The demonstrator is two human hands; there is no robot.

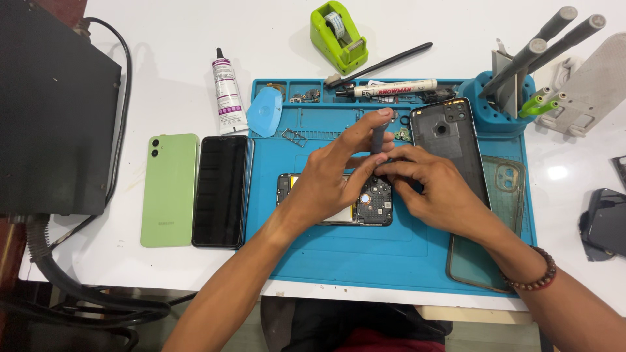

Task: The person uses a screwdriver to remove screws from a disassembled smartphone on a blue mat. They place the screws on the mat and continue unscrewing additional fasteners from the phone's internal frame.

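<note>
matt blue rubbery mat (391, 261), glossy green phone back (169, 190).

Opened phone (365, 207) on mat (391, 261)

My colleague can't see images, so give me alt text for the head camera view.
Both hands work on an opened phone on a blue mat; the left hand holds a grey tool upright, the right hand steadying its tip. A green phone and a black phone lie left of the mat.

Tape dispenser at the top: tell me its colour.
The tape dispenser is lime green; head view.
</note>
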